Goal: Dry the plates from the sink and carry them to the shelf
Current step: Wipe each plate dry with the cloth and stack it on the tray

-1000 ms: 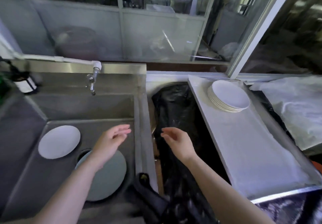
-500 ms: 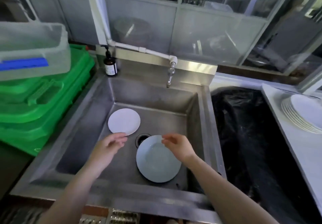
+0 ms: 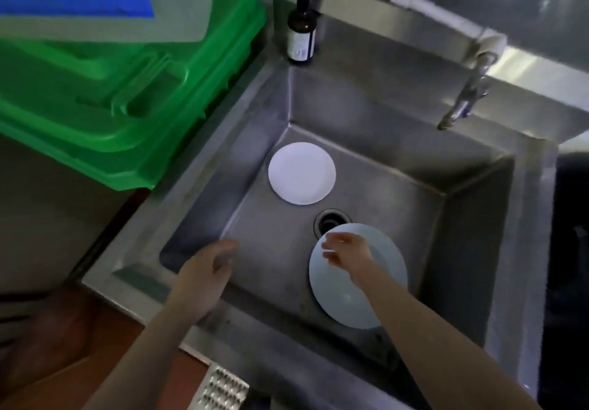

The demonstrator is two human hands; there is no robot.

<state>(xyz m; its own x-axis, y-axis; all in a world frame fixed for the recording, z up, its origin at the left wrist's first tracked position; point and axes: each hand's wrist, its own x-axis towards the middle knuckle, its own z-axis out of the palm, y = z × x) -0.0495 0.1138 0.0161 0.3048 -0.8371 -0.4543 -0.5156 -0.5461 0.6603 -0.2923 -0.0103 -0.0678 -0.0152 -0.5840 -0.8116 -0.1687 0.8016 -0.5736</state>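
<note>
Sink (image 3: 471,218): stainless basin, two plates lying flat on its floor. Small white plate (image 3: 301,172) is sitting at far-left of basin, clear of both hands. Larger pale plate (image 3: 376,295) is lying at near-right, its far edge overlapping the drain (image 3: 328,220), so drain is partly hidden.

R hand (image 3: 345,251) is hovering over the far-left part of the larger plate, fingers spread loosely, gripping nothing; contact w/ plate cannot be confirmed, since the fingers are motion-blurred. R forearm is covering part of the plate's near rim.

L hand (image 3: 207,271) is positioned over the basin's near-left corner, fingers relaxed and slightly curled, holding nothing; blurred.

Faucet (image 3: 463,100) is hanging over the far-right wall. Soap bottle (image 3: 301,35) is standing at far-left corner of the rim, pump top cut off. Green crates (image 3: 127,90) are stacked to the left, a translucent bin (image 3: 178,4) on top, both cut off by frame edge.
</note>
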